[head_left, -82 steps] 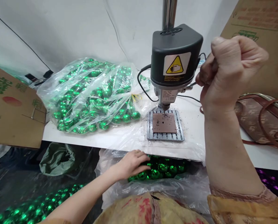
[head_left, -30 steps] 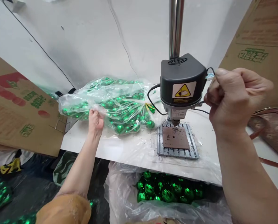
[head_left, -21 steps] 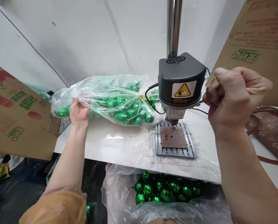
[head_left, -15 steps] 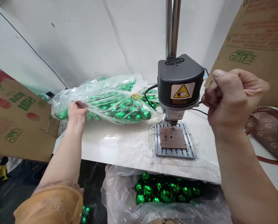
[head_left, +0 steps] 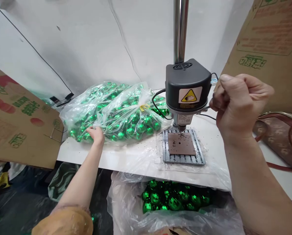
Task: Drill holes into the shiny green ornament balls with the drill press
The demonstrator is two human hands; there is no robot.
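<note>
One drill press [head_left: 188, 86] and one tied bag of green balls [head_left: 116, 112] on the counter [head_left: 111, 156], one brown plate [head_left: 182, 145] on the press base [head_left: 182, 159], right hand [head_left: 240, 106] raised, clenched round a lever [head_left: 207, 108], left hand [head_left: 97, 134] stretched forward, touching the bag's near side, grip unclear.

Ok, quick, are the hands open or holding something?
Left hand: at the clear bag; open or closed, can't tell.
Right hand: closed around the drill handle.
</note>
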